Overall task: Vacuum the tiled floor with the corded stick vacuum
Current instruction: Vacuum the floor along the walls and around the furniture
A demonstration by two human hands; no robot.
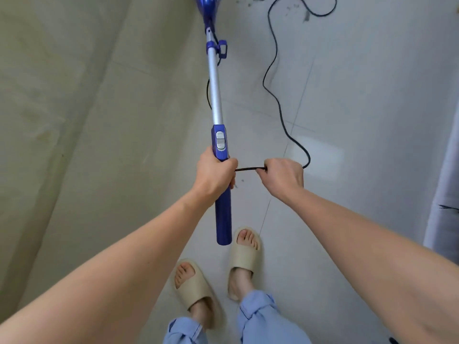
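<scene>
A blue stick vacuum (215, 90) with a silver tube runs from the top middle of the view down to a blue handle above my feet. Its head is out of sight past the top edge. My left hand (215, 173) grips the handle just below the grey switch (220, 140). My right hand (283, 175), a little to the right, pinches the black power cord (275, 95). A short taut stretch of cord runs between the two hands. From my right hand the cord snakes away over the pale tiled floor (360, 120) to the top right.
A beige wall (87, 108) fills the left side, close to the vacuum tube. Dust and debris (306, 17) lie on the tiles at the top right. A grey fabric edge (444, 194) stands at the far right. My feet in beige slippers (244, 256) are below the handle.
</scene>
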